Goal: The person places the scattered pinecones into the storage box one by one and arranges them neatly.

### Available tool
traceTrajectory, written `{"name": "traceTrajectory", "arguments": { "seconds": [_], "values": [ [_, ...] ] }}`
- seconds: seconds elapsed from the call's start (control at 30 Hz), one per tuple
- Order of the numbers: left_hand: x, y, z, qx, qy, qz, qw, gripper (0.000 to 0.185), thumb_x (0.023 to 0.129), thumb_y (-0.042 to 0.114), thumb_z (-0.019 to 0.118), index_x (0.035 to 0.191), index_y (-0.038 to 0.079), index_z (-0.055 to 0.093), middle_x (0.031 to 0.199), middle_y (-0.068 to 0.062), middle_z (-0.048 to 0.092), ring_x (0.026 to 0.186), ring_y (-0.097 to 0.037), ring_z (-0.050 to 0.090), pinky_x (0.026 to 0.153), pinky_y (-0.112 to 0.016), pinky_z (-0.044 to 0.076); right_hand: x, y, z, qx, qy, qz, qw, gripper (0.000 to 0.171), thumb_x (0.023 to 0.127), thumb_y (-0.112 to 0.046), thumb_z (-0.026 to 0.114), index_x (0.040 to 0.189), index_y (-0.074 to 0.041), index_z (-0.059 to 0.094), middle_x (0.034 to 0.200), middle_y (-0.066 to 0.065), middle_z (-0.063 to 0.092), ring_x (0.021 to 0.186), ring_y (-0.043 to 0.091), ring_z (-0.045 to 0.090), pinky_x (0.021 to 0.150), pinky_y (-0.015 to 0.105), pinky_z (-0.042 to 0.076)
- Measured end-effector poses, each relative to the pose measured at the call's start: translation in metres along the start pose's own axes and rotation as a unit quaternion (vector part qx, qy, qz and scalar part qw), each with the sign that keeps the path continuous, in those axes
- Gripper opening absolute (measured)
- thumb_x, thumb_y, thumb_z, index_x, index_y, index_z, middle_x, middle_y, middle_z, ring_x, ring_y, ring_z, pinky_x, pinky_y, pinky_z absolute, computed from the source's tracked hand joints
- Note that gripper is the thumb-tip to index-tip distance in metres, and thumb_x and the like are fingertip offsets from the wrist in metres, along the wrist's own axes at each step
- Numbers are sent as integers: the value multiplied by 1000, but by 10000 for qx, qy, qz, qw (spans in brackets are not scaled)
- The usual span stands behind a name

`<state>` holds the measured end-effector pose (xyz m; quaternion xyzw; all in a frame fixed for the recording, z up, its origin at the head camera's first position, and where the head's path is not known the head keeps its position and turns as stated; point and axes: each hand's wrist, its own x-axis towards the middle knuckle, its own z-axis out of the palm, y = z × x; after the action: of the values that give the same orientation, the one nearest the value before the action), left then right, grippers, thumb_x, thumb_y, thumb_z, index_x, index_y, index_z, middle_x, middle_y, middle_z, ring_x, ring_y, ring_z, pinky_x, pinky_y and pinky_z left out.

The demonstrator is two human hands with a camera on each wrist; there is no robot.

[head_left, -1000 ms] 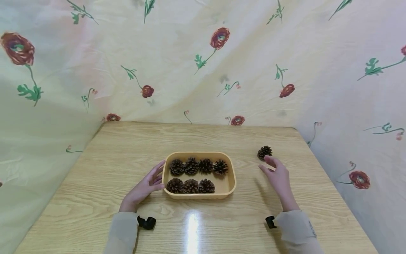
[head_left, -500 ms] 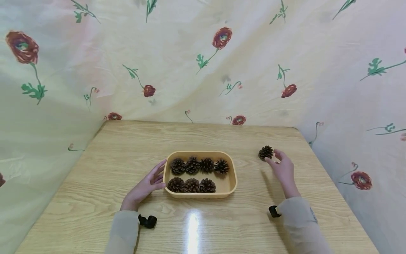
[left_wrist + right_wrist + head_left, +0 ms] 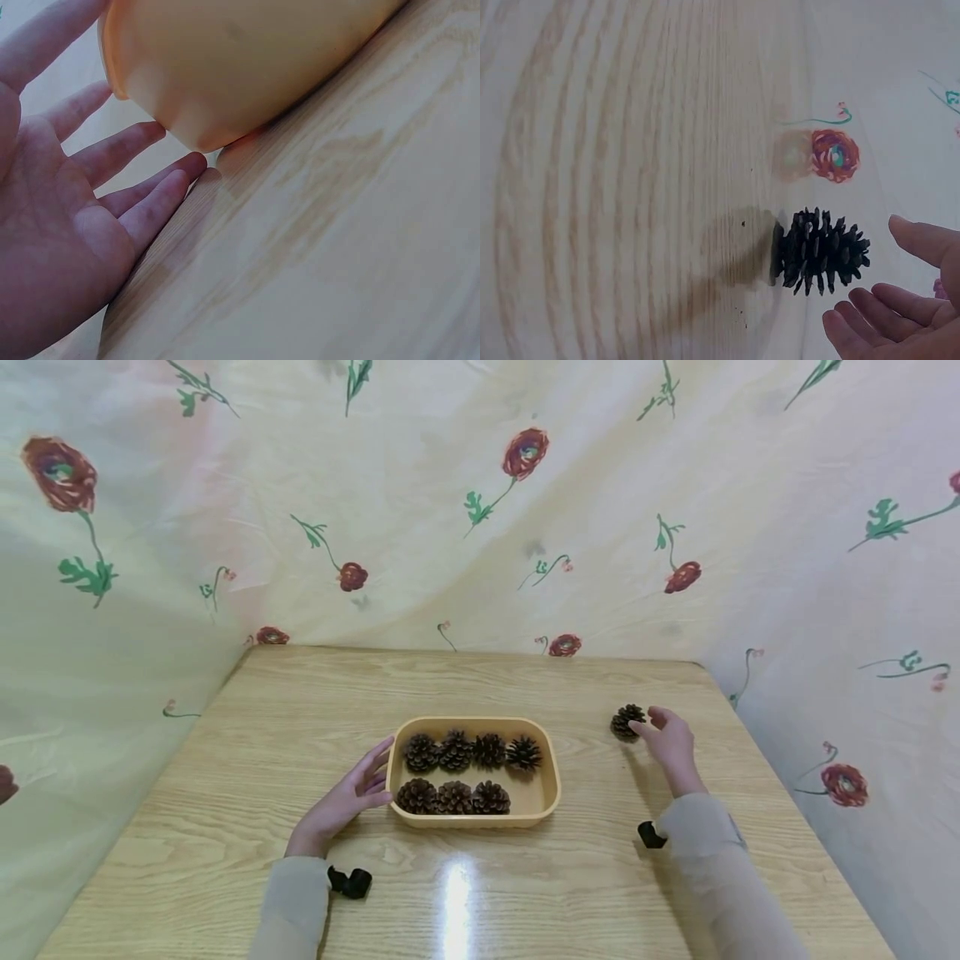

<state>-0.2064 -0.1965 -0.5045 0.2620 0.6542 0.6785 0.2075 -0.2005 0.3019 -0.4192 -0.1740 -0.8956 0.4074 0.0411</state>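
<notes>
Since the earlier frame, the right hand (image 3: 667,739) has been brought up beside the lone cone (image 3: 626,722) on the table (image 3: 225,827), fingers spread and nothing gripped. Seven cones are counted in the tray (image 3: 551,793), against whose left wall the left hand (image 3: 341,802) is laid flat. No writing can be read.

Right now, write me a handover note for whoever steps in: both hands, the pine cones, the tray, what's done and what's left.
Left hand: open, fingers straight, resting against the left end of the yellow tray.
Right hand: open, fingers loosely curved at the loose pine cone, not closed round it in the right wrist view.
Tray: mid-table, holding seven pine cones, four in the far row, three in the near row.
Done: seven cones are in the tray.
Left: one cone lies on the table right of the tray; the near row's right end has a free spot.
</notes>
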Motion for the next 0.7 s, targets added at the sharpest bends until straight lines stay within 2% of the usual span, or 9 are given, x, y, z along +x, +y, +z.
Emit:
{"name": "traceTrajectory", "arguments": {
  "seconds": [0.23, 0.7],
  "values": [
    [0, -1, 1, -68, -27, 44, 10000, 83, 87, 7, 61, 149, 26, 10, 154, -14, 11, 137, -39, 18, 112, -47, 16, 10, 4, 5, -24, -7, 147, 9999, 65, 94, -27, 52, 142, 6, 25, 143, 29, 30, 130, 43, 30, 103, 51, 35],
    [0, -2, 2, -127, -51, 41, 9999, 82, 88, 10, 61, 149, 25, 10, 154, -14, 11, 137, -39, 18, 112, -48, 16, 20, 10, 9, -154, 5, 331, 9993, 64, 92, -26, 56, 138, 10, 29, 138, 31, 35, 125, 43, 37, 102, 49, 36]
  ]
}}
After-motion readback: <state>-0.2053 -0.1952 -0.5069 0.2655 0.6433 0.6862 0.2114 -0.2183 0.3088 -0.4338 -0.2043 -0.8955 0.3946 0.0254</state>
